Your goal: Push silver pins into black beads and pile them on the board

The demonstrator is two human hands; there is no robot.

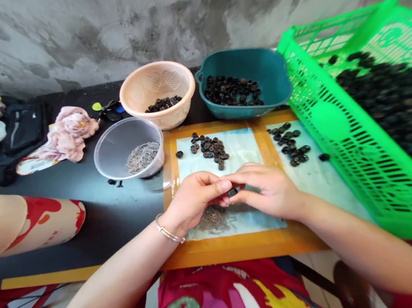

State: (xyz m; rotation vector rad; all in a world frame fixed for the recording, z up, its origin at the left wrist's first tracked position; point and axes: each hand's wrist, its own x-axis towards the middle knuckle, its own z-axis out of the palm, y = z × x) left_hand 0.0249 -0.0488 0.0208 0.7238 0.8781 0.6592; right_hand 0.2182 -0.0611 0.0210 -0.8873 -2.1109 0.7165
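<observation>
My left hand (197, 198) and my right hand (266, 188) meet over the pale blue work sheet (246, 141). Between their fingertips is a small black round part (232, 192), pinched from both sides and partly covered. Just beneath my left hand lies a heap of small metal pins (213, 219). Beyond my hands, a cluster of black round parts with centre holes (210, 149) is spread on the sheet. More black parts (291, 144) lie on a second sheet to the right.
A clear bowl (101, 159) holds metal pins. Behind stand a peach basket (182, 111) and a teal basket (272, 76) with black parts. A large green crate (340, 133) full of them flanks the right. At left are a tumbler (15, 225) and a pink cloth (69, 133).
</observation>
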